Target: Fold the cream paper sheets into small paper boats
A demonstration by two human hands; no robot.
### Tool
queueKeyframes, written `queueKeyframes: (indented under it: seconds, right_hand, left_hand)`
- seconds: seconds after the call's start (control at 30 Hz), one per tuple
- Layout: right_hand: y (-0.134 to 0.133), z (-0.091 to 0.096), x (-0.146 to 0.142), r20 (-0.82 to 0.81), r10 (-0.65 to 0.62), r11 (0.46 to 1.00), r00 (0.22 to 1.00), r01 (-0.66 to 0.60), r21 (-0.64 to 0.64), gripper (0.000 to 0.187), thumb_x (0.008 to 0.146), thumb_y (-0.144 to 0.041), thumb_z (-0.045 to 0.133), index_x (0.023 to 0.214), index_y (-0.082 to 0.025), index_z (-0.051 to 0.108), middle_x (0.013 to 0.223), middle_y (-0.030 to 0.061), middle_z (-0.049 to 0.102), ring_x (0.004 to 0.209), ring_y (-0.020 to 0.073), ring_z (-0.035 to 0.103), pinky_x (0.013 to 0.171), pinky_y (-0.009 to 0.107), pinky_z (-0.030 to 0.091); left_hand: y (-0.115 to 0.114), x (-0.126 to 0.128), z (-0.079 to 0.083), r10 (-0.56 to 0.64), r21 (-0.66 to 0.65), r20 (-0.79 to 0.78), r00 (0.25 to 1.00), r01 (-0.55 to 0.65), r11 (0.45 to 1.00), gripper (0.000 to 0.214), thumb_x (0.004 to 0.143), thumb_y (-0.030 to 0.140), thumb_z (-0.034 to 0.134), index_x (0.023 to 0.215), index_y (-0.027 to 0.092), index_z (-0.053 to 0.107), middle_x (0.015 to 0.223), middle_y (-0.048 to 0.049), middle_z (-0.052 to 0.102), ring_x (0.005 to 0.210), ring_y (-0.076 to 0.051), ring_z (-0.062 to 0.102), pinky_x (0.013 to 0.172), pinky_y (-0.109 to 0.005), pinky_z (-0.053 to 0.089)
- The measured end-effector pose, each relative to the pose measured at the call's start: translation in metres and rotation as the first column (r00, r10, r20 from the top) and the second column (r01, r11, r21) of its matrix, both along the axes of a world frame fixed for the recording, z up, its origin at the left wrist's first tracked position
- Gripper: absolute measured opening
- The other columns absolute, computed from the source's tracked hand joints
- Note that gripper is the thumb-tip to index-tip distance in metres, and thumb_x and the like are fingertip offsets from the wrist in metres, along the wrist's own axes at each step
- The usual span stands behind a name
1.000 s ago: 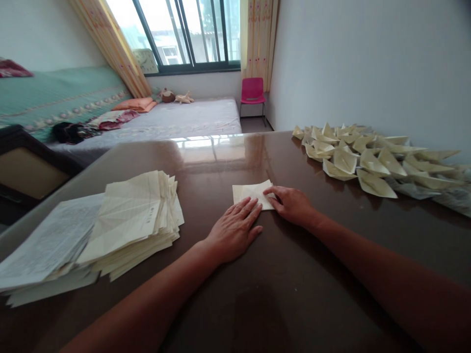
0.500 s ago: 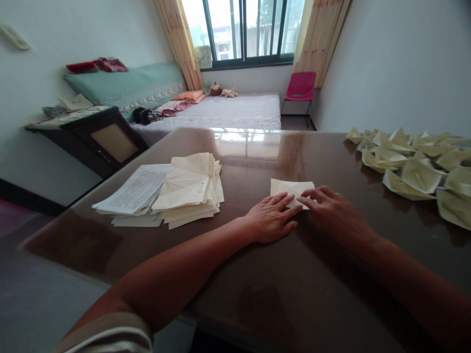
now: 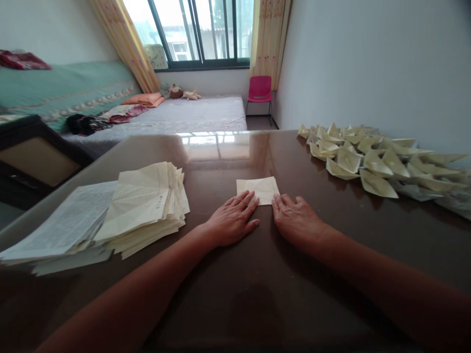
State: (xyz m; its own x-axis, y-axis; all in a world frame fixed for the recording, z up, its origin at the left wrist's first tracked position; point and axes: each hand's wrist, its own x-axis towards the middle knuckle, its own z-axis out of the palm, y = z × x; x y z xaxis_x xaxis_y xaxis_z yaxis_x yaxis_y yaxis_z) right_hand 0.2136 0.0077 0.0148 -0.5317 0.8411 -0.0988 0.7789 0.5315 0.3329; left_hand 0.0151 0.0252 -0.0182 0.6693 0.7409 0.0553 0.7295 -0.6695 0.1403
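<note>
A small folded sheet of cream paper [image 3: 258,189] lies flat on the glossy brown table [image 3: 221,294]. My left hand [image 3: 235,219] rests palm down on its lower left corner, with the fingers stretched out and somewhat spread. At the lower right corner, my right hand [image 3: 296,219] touches the paper's edge with its fingertips. The right fingers lie close together, pointing away from me, and the thumb is mostly hidden. Neither hand is wrapped round the paper.
Left of my hands stands a pile of creased cream sheets [image 3: 138,196], overlapping printed white sheets [image 3: 62,220]. Several folded paper boats [image 3: 368,157] crowd the table's right side. Beyond the table are a bed [image 3: 206,113] and a pink chair [image 3: 260,89].
The view has turned to the right, showing more paper boats. My right fingers, bent over the paper before, now lie lower along its right corner. My left hand still presses the paper.
</note>
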Motion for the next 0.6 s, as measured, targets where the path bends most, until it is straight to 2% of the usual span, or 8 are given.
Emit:
queueKeyframes:
  seconds: [0.2,0.3,0.4,0.5,0.6]
  right_hand:
    - [-0.002,0.004,-0.003,0.014,-0.041,0.999,0.999,0.041,-0.021,0.038,0.085,-0.004,0.037,0.107,-0.003,0.067,0.113,0.0268,0.062,0.096,0.0291,0.056,0.07,0.039,0.042]
    - [-0.003,0.007,-0.005,-0.002,-0.071,0.996,0.997,0.071,-0.045,0.032,0.083,-0.004,0.041,0.097,-0.006,0.07,0.101,0.025,0.066,0.09,0.0283,0.055,0.066,0.037,0.041]
    - [-0.001,0.011,-0.006,-0.034,-0.082,0.995,0.996,0.08,-0.058,0.029,0.082,-0.004,0.043,0.092,-0.008,0.07,0.095,0.0224,0.067,0.088,0.0271,0.056,0.064,0.035,0.04]
    - [0.011,0.012,0.002,-0.126,-0.084,0.996,0.988,0.078,-0.05,0.025,0.084,-0.008,0.044,0.09,-0.01,0.069,0.092,0.0182,0.068,0.089,0.0261,0.057,0.066,0.034,0.04]
    - [0.035,0.003,0.019,-0.296,-0.107,0.994,0.949,0.113,0.002,0.023,0.089,-0.019,0.045,0.099,-0.014,0.065,0.1,0.0136,0.067,0.093,0.0247,0.057,0.07,0.033,0.042]
  left_hand:
    - [0.003,-0.01,0.003,0.104,0.053,-0.047,0.993,-0.102,0.993,0.064,0.093,0.055,0.032,0.142,0.015,0.036,0.151,-0.015,0.031,0.142,-0.026,0.023,0.113,-0.04,0.026]
    - [0.006,-0.013,0.001,0.191,0.108,-0.03,0.981,-0.187,0.977,0.06,0.093,0.054,0.035,0.139,0.016,0.041,0.149,-0.0162,0.035,0.14,-0.028,0.028,0.111,-0.044,0.029]
    - [0.008,-0.015,-0.003,0.227,0.144,-0.002,0.974,-0.225,0.964,0.055,0.094,0.05,0.036,0.137,0.018,0.044,0.148,-0.0153,0.038,0.138,-0.028,0.032,0.109,-0.045,0.032]
    - [0.009,-0.016,-0.005,0.222,0.152,0.035,0.974,-0.225,0.962,0.05,0.095,0.047,0.036,0.136,0.021,0.047,0.146,-0.0139,0.04,0.137,-0.029,0.034,0.109,-0.046,0.033]
    - [0.01,-0.018,-0.007,0.206,0.148,0.081,0.975,-0.216,0.965,0.046,0.095,0.045,0.038,0.135,0.025,0.049,0.146,-0.0126,0.041,0.136,-0.029,0.035,0.108,-0.048,0.035]
